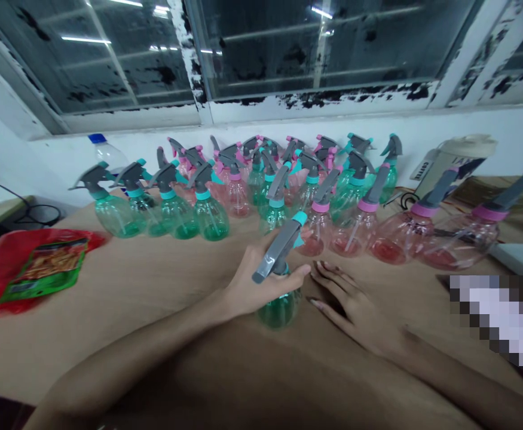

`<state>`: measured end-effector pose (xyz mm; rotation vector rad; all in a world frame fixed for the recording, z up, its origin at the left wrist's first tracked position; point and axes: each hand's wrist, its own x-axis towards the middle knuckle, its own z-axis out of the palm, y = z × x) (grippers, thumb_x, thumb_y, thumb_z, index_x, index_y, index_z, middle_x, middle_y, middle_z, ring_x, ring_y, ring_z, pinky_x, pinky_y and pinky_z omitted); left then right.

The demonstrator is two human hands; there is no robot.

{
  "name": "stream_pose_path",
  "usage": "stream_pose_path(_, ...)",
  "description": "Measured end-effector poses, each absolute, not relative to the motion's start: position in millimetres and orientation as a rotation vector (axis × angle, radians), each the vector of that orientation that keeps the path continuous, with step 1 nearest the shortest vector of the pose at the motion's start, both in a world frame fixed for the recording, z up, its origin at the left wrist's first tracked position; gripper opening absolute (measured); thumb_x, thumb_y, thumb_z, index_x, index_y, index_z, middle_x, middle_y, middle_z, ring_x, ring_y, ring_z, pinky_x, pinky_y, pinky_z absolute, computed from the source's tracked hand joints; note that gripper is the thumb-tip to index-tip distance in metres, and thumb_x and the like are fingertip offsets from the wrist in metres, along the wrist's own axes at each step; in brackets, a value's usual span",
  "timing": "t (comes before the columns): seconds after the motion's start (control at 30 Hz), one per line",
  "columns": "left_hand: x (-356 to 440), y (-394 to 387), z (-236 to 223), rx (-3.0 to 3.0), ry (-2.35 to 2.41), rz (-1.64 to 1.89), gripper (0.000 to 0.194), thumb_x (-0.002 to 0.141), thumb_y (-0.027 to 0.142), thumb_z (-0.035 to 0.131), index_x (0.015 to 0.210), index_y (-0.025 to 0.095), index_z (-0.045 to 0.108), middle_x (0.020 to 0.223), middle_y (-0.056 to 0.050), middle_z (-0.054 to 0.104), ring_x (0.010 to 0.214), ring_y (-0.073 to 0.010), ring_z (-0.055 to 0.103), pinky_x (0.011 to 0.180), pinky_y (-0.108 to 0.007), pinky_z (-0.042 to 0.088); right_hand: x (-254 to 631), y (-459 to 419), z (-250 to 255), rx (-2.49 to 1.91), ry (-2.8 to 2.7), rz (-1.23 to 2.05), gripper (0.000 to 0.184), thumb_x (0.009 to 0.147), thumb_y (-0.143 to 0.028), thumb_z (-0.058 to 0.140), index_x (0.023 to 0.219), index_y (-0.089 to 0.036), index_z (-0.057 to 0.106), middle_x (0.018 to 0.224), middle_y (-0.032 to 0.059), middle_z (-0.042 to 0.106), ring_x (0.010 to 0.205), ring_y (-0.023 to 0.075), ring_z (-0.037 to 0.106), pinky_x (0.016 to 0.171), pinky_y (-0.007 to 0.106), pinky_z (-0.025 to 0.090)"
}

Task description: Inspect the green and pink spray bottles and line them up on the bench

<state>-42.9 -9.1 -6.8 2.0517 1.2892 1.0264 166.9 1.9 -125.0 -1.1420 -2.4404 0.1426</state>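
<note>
The left hand (259, 278) is closed around the neck of 1 green spray bottle (279, 307) standing on the worktop (162, 346); the right hand (360, 310), open with fingers spread, lies to the right of this bottle. Behind it stand rows of green and pink spray bottles (211, 218); to its left, a red bag (1, 257).

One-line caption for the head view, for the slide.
Left hand around a green bottle, right hand flat beside it, spray bottles lined up behind.
</note>
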Motion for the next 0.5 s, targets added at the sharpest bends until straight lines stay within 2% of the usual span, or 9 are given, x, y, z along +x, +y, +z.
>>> stream_pose_path(0.23,-41.4,-7.5,-2.9,2.127,1.282,1.042,0.024,0.076,0.032,0.056,0.095,0.017,0.055,0.055,0.007,0.037,0.043,-0.0081,0.035,0.043,-0.023,0.031,167.7,2.9,-126.4,-1.143,-2.462,0.135,0.055,0.089,-0.042,0.041,0.136,-0.016,0.035,0.138,0.0113,0.042,0.130,0.0248,0.033,0.104,0.048,0.032)
stream_pose_path(0.4,-41.9,-5.6,-2.7,2.100,1.268,1.037,0.020,0.078,0.035,0.052,0.086,0.016,0.054,0.061,0.002,0.049,0.046,-0.0088,0.039,0.046,-0.024,0.036,168.0,3.3,-126.8,-1.136,-2.444,0.134,0.054,0.088,-0.042,0.042,0.136,-0.018,0.036,0.137,0.0107,0.044,0.129,0.0254,0.034,0.104,0.049,0.033)
stream_pose_path(0.5,-43.1,-4.3,-2.8,2.102,1.250,1.052,0.019,0.078,0.035,0.054,0.081,0.017,0.053,0.054,0.005,0.043,0.046,-0.0095,0.039,0.047,-0.024,0.036,167.7,2.6,-125.7,-1.129,-2.439,0.134,0.054,0.088,-0.042,0.042,0.137,-0.018,0.035,0.137,0.0101,0.044,0.129,0.0247,0.033,0.104,0.048,0.033)
